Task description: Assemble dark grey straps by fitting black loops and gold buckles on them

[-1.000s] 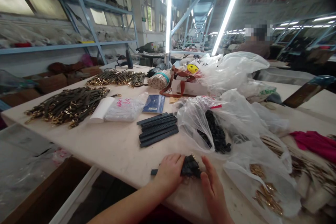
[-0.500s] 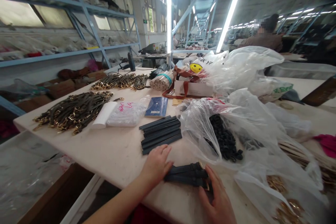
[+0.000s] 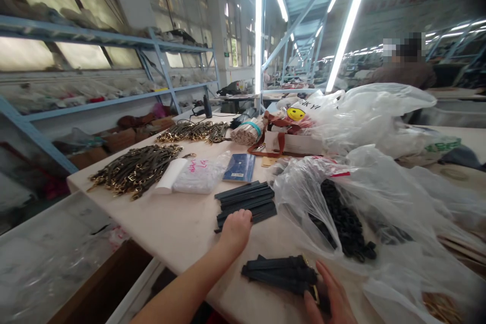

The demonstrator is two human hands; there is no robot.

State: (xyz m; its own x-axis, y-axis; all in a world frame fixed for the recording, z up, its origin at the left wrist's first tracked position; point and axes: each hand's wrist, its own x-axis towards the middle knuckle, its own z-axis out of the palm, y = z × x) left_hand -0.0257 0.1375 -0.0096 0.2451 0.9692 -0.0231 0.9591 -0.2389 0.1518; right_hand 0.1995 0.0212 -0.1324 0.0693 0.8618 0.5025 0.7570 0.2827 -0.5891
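Observation:
My left hand (image 3: 237,228) is closed at the near edge of a stack of dark flat strips (image 3: 246,197), its curled fingers on the front strips. The fingertips are partly hidden from me. Closer in lies a small fanned bundle of dark straps (image 3: 275,271) with gold buckles at its right end. Beside that buckle end is my right hand (image 3: 334,296), thumb and fingers apart. Whether it touches the straps I cannot tell. To the right, a clear plastic bag (image 3: 299,202) lies open around many small black loops (image 3: 343,223).
A blue booklet (image 3: 239,167) and a plastic-wrapped packet (image 3: 197,174) lie beyond the strips. Buckled straps (image 3: 136,169) are heaped at left. White plastic bags (image 3: 364,116) crowd the right side. A person (image 3: 404,68) is in the background. Blue shelving (image 3: 163,68) stands at left.
My left hand has left the strap bundle and moved up to the strip stack, its fingers closing. My right hand stays by the buckles. The view has shifted.

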